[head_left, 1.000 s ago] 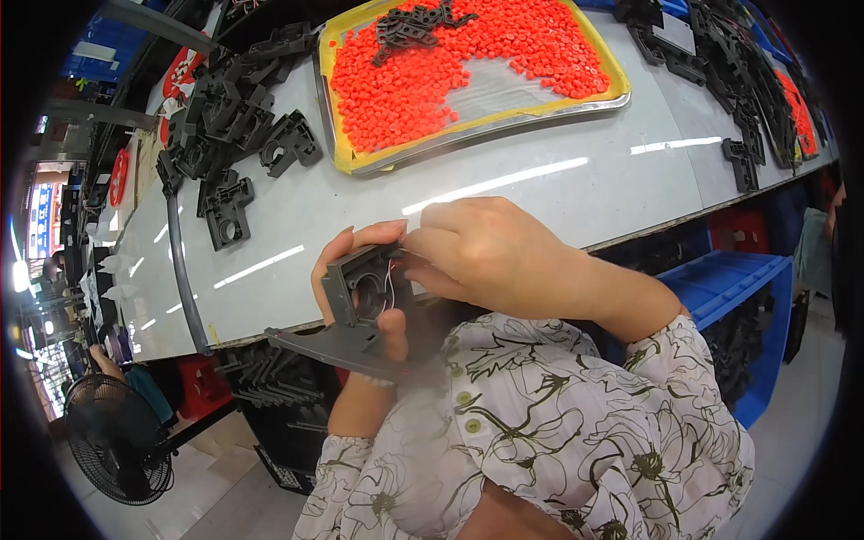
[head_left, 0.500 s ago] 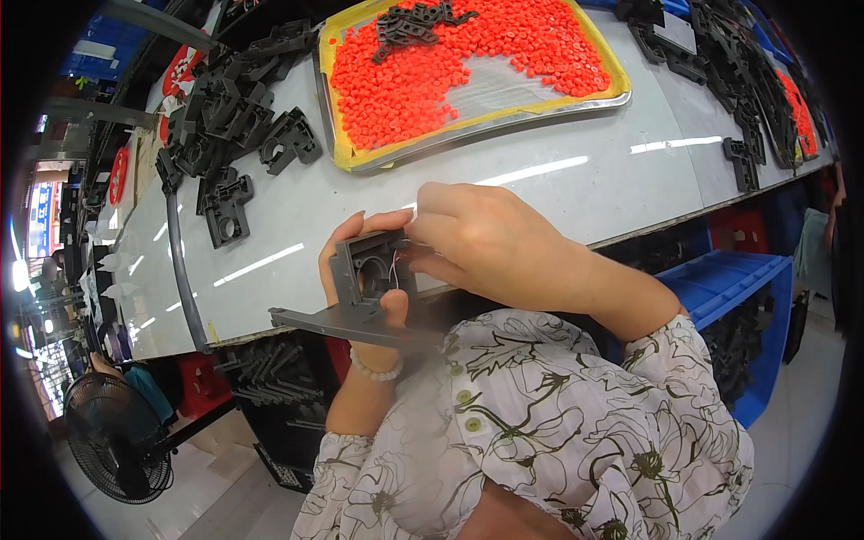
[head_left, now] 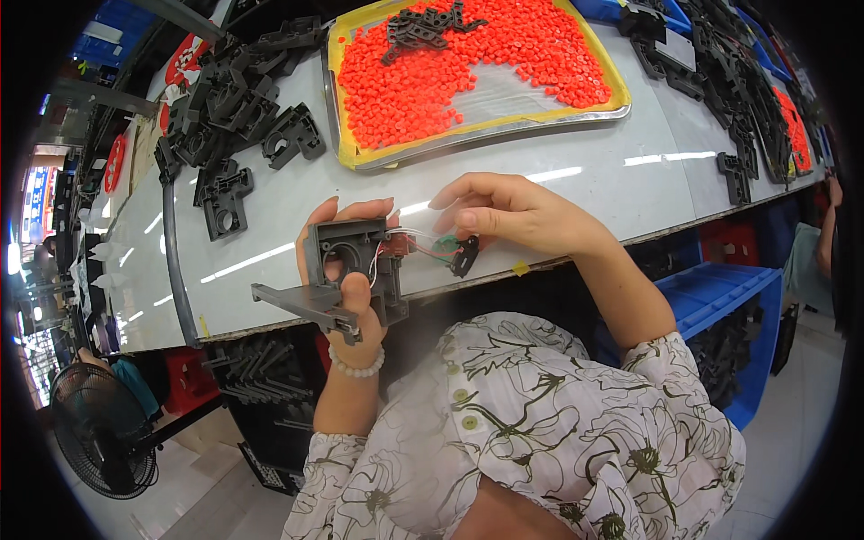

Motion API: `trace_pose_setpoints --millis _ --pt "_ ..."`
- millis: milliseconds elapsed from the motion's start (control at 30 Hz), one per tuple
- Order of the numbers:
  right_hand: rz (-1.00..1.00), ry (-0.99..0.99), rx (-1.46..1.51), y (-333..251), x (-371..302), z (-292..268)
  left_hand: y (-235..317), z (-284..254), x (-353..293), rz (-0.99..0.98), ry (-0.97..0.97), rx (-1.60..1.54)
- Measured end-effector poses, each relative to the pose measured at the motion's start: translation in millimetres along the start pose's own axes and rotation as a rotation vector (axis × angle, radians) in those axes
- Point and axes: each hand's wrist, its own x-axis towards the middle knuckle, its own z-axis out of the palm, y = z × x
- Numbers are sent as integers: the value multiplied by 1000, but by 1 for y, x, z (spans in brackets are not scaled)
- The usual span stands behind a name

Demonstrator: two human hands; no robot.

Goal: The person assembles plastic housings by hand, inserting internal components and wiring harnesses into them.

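Note:
My left hand (head_left: 356,301) is closed around a dark grey plastic housing (head_left: 349,232), its thumb across the front and its fingertips over the far edge. The housing has a round opening and a long arm that sticks out toward the lower left. White and red wires (head_left: 396,236) run from its right side to a small green piece (head_left: 445,244) and a small black part (head_left: 464,256), off the housing. Just above these is my right hand (head_left: 517,216), thumb and index finger apart. No grip on the small parts shows, though its lower fingers are partly hidden.
On the grey-white table (head_left: 630,193), a yellow-edged metal tray (head_left: 486,133) holds many small red pieces and several black parts. Dark plastic housings (head_left: 220,108) lie heaped at the left, more black parts (head_left: 715,85) at the right. A blue crate (head_left: 733,297) stands below the table edge.
My right hand has moved right, away from the housing, and its fingers have spread. The wires, green piece and black part now show clearly. My left hand has shifted slightly left with the housing.

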Motion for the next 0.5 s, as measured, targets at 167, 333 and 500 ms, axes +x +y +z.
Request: trace_pose_setpoints --millis 167,333,500 --pt "-4 -45 -27 8 3 -2 -2 1 1 2 -24 -63" --pt "-133 4 -182 4 4 -4 0 0 1 -7 -15 -72" --pt "-525 248 -681 -17 -4 1 0 -2 2 -37 -29 -55"
